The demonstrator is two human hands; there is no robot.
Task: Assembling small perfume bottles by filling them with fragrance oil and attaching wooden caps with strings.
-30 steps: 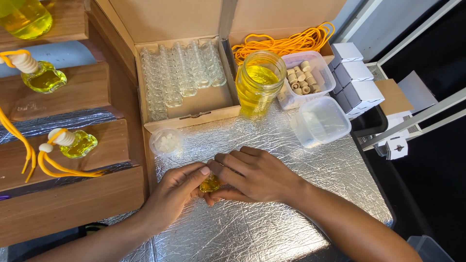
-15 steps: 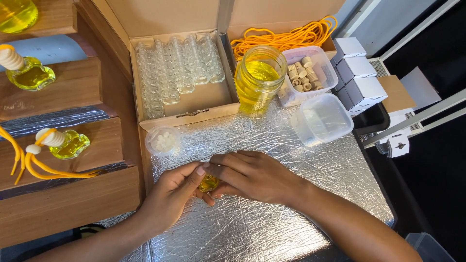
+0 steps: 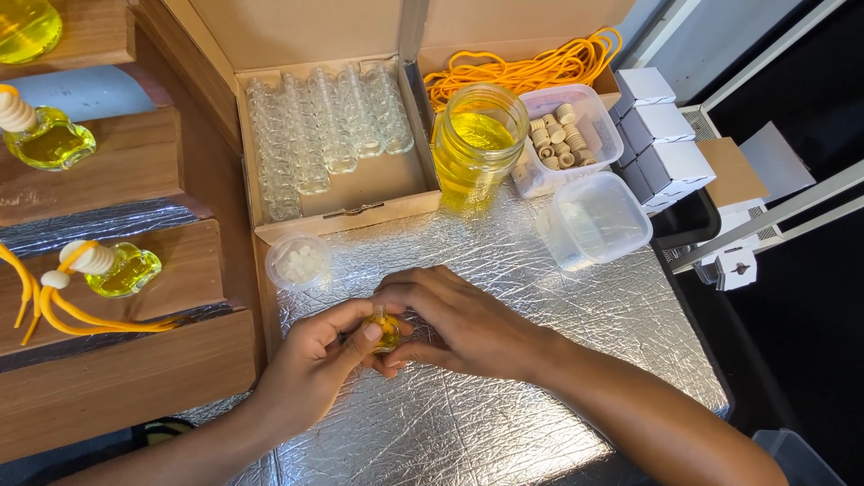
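Your left hand [image 3: 310, 360] and right hand [image 3: 450, 319] both pinch one small filled bottle [image 3: 385, 331] over the foil worktop [image 3: 504, 270]. Two finished bottles sit on the wooden steps [image 3: 108, 153]; many empty bottles [image 3: 315, 135] remain boxed.

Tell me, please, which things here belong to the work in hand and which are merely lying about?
In hand:
- small yellow-filled bottle, held between left hand and right hand
- round dish of white stoppers, nearest

Lying about:
- jar of yellow liquid
- tray of empty glass bottles
- tub of wooden caps
- empty tub
- orange cord
- white boxes
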